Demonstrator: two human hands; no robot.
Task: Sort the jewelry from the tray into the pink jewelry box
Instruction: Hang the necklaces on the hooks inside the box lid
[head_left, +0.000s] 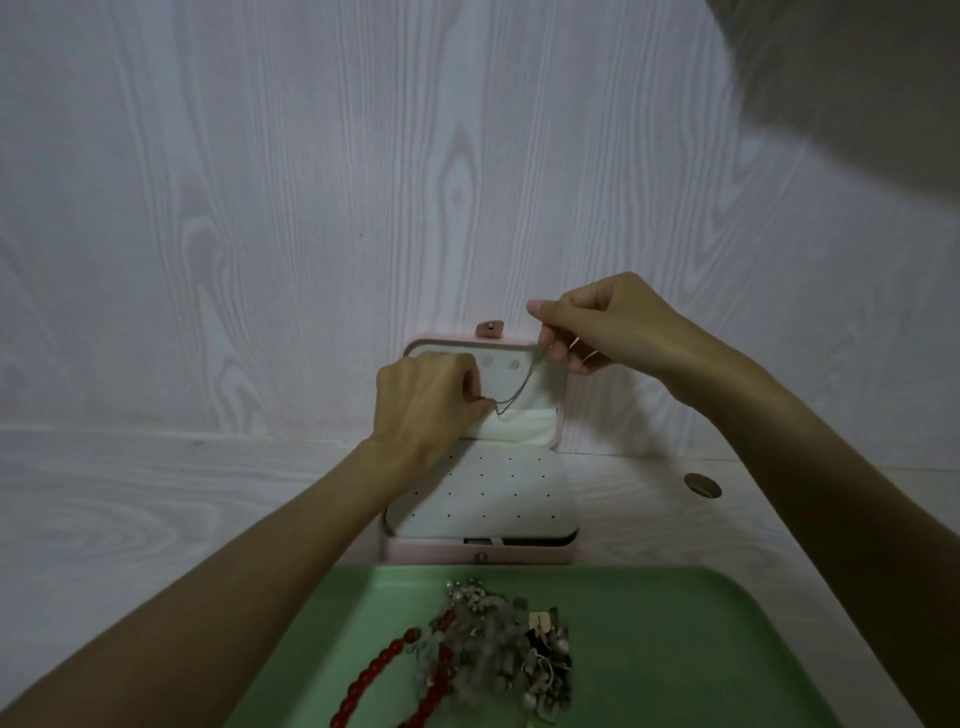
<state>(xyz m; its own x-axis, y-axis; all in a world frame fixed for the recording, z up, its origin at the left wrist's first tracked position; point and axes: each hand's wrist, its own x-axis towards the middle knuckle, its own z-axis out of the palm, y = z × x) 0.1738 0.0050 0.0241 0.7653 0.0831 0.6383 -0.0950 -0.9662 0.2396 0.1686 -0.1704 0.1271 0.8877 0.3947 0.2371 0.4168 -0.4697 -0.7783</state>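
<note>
Up against the raised lid of the pink jewelry box (480, 555), your left hand (426, 402) pinched one end of a thin chain necklace (514, 396) between curled fingertips, while your right hand (597, 325), higher and just off the lid's far right corner, pinched the other end. Held apart like that, the chain hung in a shallow slack line across the lid's pale lining, which looked like a way to keep it untangled and line it up with the small tabs (501, 362) near the lid's top edge; I judged you were trying to hang it there, with the gathered fabric pocket (519, 432) below ready to catch the loose length. Whether the chain had caught on any tab I could not tell. The box stood open at the back of the table (130, 499), lid upright against the wall, and its base showed a white panel dotted with small holes (488, 493), probably for earrings. Just in front of the box, toward the table's near edge, the green tray (675, 649) held a tangled heap of jewelry (511, 654) with a red bead strand (384, 670) trailing to its left, so most of the sorting was left to do. A small round metal fitting (702, 486) sat in the tabletop to the right of the box.
</note>
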